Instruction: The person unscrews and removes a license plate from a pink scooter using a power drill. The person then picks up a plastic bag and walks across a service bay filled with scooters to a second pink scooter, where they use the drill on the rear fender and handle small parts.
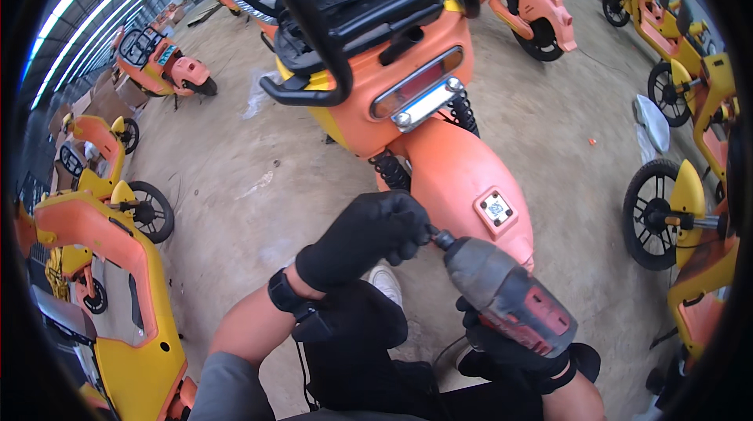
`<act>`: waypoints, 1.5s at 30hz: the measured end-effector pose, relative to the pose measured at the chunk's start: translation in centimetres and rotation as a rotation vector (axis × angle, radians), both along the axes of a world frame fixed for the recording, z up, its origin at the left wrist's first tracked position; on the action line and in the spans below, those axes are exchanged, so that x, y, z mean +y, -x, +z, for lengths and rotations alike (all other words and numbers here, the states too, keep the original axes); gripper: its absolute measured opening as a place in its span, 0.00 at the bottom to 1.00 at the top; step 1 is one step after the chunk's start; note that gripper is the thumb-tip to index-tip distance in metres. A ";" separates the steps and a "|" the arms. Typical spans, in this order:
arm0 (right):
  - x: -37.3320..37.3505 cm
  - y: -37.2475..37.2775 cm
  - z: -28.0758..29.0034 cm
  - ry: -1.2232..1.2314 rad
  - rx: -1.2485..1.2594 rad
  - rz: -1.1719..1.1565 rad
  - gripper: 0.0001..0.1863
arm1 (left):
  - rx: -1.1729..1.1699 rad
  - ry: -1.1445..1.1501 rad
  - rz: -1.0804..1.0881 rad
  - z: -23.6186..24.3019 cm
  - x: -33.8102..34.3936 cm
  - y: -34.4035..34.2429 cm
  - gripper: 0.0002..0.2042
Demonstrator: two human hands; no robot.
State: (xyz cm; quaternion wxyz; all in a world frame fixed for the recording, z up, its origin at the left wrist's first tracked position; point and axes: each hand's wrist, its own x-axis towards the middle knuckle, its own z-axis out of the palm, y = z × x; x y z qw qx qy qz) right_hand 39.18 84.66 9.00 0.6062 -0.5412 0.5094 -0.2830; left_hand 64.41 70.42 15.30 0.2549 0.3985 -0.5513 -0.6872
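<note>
My right hand (510,346), in a black glove, grips a cordless impact driver (510,295) with a dark and red body. The driver's nose points up and left toward my left hand (365,236). That hand, also gloved in black, has its fingers pinched together at the tip of the driver's bit; whatever they hold is too small or hidden to make out. Just beyond both hands is the orange rear fender (459,162) of an electric scooter. A small square plate (496,209) with a printed code and corner screws sits on the fender.
Above the fender are the scooter's tail light (417,83), a shock absorber (391,171) and a black tubular rack (318,36). Yellow and orange scooters stand at left (145,287) and right (698,217). A white plastic-wrapped piece (652,124) lies on the concrete floor (235,162).
</note>
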 end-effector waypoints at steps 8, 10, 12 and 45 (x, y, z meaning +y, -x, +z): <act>0.2 0.0 0.6 0.120 0.007 0.208 0.28 | 0.084 0.005 0.095 -1.3 -0.7 -0.5 0.14; 0.1 -0.7 1.0 0.035 -0.026 0.089 0.27 | 0.056 0.053 0.070 -1.4 -0.4 0.0 0.14; -0.5 -1.7 3.6 -0.065 -0.109 -0.067 0.24 | 0.154 -0.045 -0.059 -1.9 -0.3 0.3 0.16; -1.2 -1.8 2.9 -0.511 -1.060 -0.279 0.30 | 0.197 0.170 0.121 -2.2 0.3 0.8 0.09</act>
